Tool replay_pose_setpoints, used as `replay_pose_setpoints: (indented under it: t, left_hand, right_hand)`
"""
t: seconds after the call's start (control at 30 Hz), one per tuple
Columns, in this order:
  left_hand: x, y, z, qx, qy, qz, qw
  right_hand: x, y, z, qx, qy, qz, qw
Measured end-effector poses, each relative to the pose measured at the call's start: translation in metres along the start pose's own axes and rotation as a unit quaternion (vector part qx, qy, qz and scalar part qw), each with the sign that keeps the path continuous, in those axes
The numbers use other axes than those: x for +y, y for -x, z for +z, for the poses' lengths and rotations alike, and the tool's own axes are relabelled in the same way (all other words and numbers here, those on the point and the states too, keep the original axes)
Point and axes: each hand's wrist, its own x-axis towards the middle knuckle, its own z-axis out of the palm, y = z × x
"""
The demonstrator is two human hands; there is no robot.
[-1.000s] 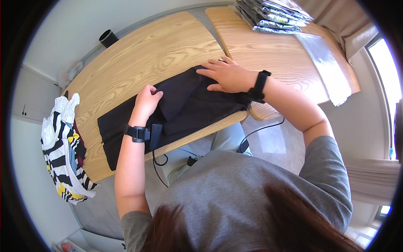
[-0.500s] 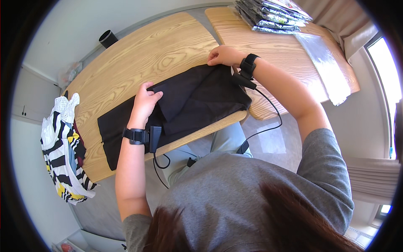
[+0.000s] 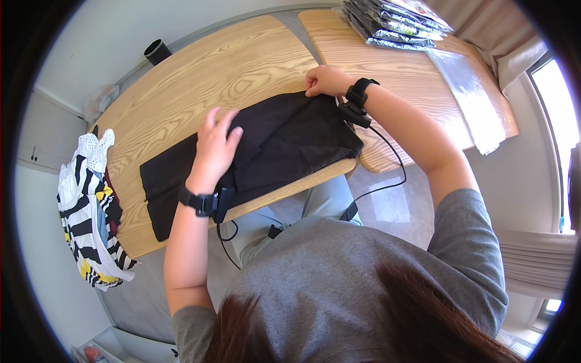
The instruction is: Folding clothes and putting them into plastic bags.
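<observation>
A black garment [image 3: 284, 148], folded into a long flat shape, lies along the near edge of the wooden table; its exact kind does not show. My left hand [image 3: 215, 145] is over its middle part, fingers spread and nothing between them. Whether the palm touches the cloth I cannot tell. At the garment's far right corner my right hand [image 3: 328, 80] has its fingers closed, pinching the cloth edge. Both wrists wear black straps with small boxes and cables.
The wooden table [image 3: 224, 66] adjoins a second wooden table [image 3: 375, 69]. On that one are a stack of plastic-wrapped packages [image 3: 396, 24] and a clear plastic bag [image 3: 469, 100]. Striped clothes [image 3: 91, 212] hang over the left edge. A black bin [image 3: 158, 53] stands beyond.
My left hand has let go of the garment's folded edge and its fingers have spread. The lifted flap there now lies flatter. My right hand stays at the far right corner.
</observation>
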Motion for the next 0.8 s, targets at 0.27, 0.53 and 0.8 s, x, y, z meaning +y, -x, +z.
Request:
replay_pose_setpoints:
  t: [0.27, 0.53, 0.8]
  left_hand:
    - [0.024, 0.038, -0.009, -0.278, -0.041, -0.037, 0.959]
    - [-0.033, 0.069, -0.042, -0.016, 0.056, -0.130, 0.990]
    - [-0.106, 0.128, -0.101, -0.068, -0.207, -0.507, 0.834]
  right_hand:
    - [-0.089, 0.036, -0.011, 0.019, 0.294, 0.044, 0.955]
    - [-0.147, 0.101, 0.121, 0.180, 0.226, -0.130, 0.948]
    - [-0.163, 0.128, 0.176, 0.204, 0.206, -0.096, 0.952]
